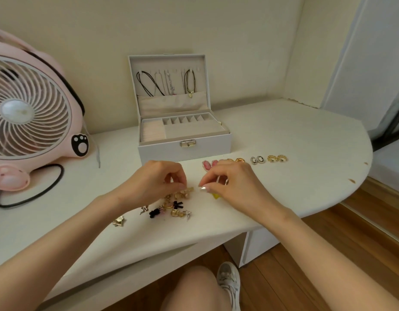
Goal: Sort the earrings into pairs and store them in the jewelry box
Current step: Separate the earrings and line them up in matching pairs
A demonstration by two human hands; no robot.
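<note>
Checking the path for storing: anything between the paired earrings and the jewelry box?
Nothing visible. The paired earrings lie on the table by the jewelry box's front right corner; its lid is up, tray uncovered.

fan [25,108] cropped left, pink earrings [206,165] half hidden

Matt white desk [283,135], faintly grainy. On it, jewelry box [205,148]: matt white shell, beige cloth-like lining [187,131], shiny metal clasp [187,143]. By right edge, earrings [277,158]: glossy gold-toned metal. Pink fan [78,124]: smooth plastic. Wood floor [328,243], polished.
</note>
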